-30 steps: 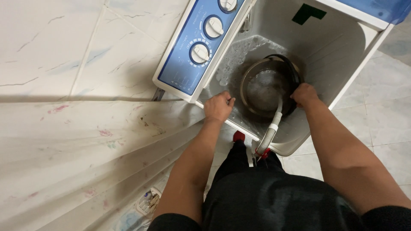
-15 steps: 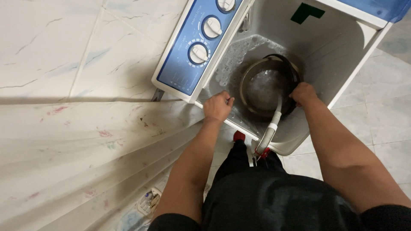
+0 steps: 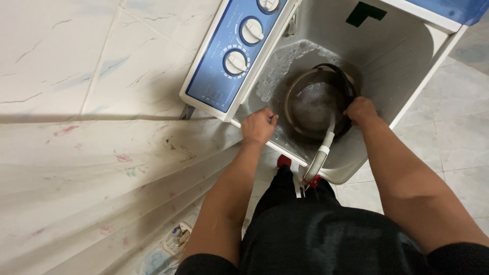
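Meanwhile, left hand [image 3: 259,126] grips the washing machine tub [image 3: 407,66] rim; right hand [image 3: 359,110] grasps one metal basin [image 3: 305,109], one hose [image 3: 321,155] between, three dials [image 3: 250,31] beyond.

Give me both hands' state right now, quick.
Left hand: closed, gripping the front rim of the washing machine tub.
Right hand: closed on the edge of the round metal bowl in the soapy water.

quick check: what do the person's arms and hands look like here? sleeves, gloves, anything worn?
Both arms are bare from wrist to well above the elbow. The left hand and right hand have no gloves, rings or watch visible. Black short sleeves show at the frame's bottom edge.
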